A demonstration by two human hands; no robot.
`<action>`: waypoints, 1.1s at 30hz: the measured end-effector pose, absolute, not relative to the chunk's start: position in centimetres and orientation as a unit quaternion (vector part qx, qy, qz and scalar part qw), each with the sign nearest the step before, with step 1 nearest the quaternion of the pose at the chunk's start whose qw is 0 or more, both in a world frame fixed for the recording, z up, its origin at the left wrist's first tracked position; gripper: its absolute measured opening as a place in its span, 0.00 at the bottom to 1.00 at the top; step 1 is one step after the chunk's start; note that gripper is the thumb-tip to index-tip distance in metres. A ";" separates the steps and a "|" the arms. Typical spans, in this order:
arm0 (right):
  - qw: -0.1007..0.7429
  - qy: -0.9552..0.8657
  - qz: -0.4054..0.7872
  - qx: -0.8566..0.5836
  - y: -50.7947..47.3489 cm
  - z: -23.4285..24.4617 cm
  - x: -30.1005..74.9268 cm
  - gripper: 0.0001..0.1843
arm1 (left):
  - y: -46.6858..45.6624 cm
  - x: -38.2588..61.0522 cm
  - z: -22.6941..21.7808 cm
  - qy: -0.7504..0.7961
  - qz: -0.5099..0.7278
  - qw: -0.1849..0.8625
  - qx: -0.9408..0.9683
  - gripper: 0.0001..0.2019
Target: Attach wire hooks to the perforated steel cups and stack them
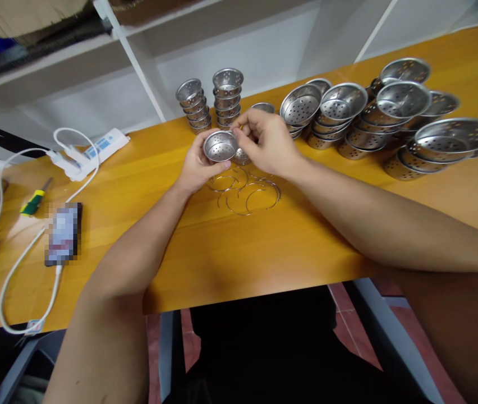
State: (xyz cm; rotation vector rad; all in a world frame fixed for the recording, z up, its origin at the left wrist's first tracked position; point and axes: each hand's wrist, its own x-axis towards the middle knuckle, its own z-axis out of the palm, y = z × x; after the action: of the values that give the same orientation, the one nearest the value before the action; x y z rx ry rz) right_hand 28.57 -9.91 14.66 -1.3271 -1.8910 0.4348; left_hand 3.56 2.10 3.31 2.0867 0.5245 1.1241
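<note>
My left hand (199, 164) is wrapped around a small perforated metal cup (220, 147), its mouth tilted up toward me. At the cup's right rim, the thumb and index finger of my right hand (266, 137) are pinched together; whatever sits between them is too small to make out. Directly below both hands, several thin curved wire rings (249, 193) lie loosely on the table. Partly hidden behind my right hand are another perforated cup (242, 157) and the rim of a further one (263, 107).
Two stacks of small perforated cups (228, 96) stand at the back. Larger stacked cups (403, 101) lean at the right. On the left are a power strip (91, 152), a phone (63, 233) on a white cable (9, 280), and a yellow-green screwdriver (32, 203). Shelving (138, 67) rises behind the table (230, 258).
</note>
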 end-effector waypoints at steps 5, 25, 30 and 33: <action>0.383 -0.754 0.183 -0.501 -10.1 13.8 28.1 0.21 | 1.5 3.6 3.4 0.196 0.402 0.398 0.801 0.58; 0.346 -0.787 0.110 -0.498 -9.8 15.1 29.8 0.13 | 2.9 4.2 2.1 0.120 0.430 0.437 0.781 0.59; 0.329 -0.791 0.088 -0.509 -9.9 15.2 29.7 0.11 | 2.7 4.6 1.5 0.101 0.421 0.418 0.799 0.59; 0.311 -0.790 0.075 -0.523 -10.1 15.4 29.4 0.09 | 2.3 4.8 1.5 0.097 0.413 0.397 0.814 0.58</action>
State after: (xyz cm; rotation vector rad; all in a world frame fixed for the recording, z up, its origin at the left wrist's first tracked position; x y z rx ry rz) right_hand 29.41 -10.07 15.44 -1.3805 -2.0852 0.1985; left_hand 4.84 2.26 1.52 2.0633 0.2447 1.0458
